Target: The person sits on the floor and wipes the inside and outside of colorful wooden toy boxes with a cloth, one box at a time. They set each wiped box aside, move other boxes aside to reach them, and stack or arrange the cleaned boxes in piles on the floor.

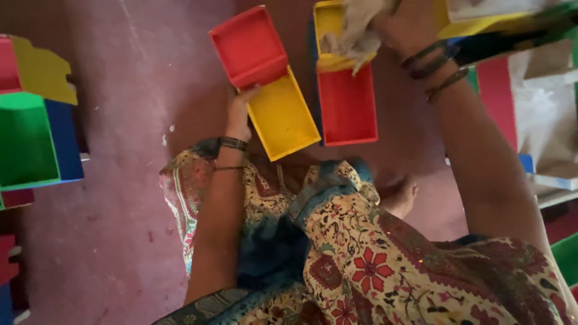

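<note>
My left hand (239,111) grips the near edge of a painted wooden tray (283,114) with a red compartment and a yellow compartment, held tilted above the floor. My right hand (404,27) presses a crumpled whitish cloth (355,30) into the yellow compartment of a second tray (347,105), whose red compartment faces me. Bangles ring both wrists. My lap in patterned floral fabric (361,265) fills the bottom of the view.
Painted wooden boxes in green, blue, yellow and red (36,132) stand at the left. More coloured pieces and white panels (536,102) crowd the right. A foot (397,195) rests on the maroon floor (120,210).
</note>
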